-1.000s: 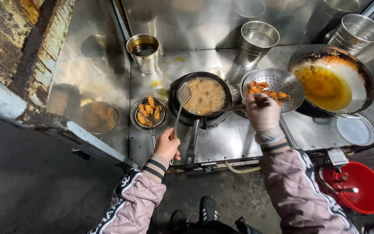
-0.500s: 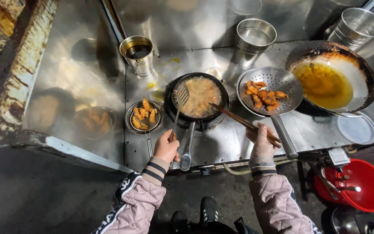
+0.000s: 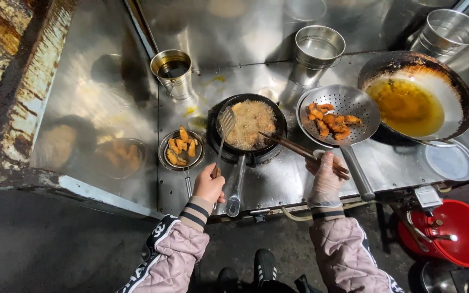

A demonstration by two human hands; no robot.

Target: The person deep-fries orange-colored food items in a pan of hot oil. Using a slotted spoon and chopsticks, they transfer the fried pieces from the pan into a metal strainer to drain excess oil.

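Note:
My left hand [image 3: 209, 184] grips the handle of a slotted metal spatula [image 3: 226, 123] whose blade hangs over the near left rim of a black frying pan [image 3: 248, 126] full of bubbling oil. My right hand [image 3: 325, 180], in a clear glove, holds long wooden chopsticks [image 3: 294, 148] with their tips over the pan's right side. Left of the pan sits a small metal strainer bowl of fried pieces [image 3: 181, 148]. To its right a perforated metal ladle [image 3: 337, 115] holds more fried pieces.
A large wok [image 3: 416, 96] with yellow oil stands at the right, a round lid [image 3: 451, 161] in front of it. Metal pails [image 3: 173, 72] [image 3: 317, 50] [image 3: 448, 30] line the back. A red bucket [image 3: 451, 234] sits on the floor at lower right. My shoes [image 3: 264, 266] show below the counter edge.
My right hand left the perforated ladle, drew back to the counter's front edge and now points the chopsticks into the frying pan. The left hand keeps its hold on the spatula.

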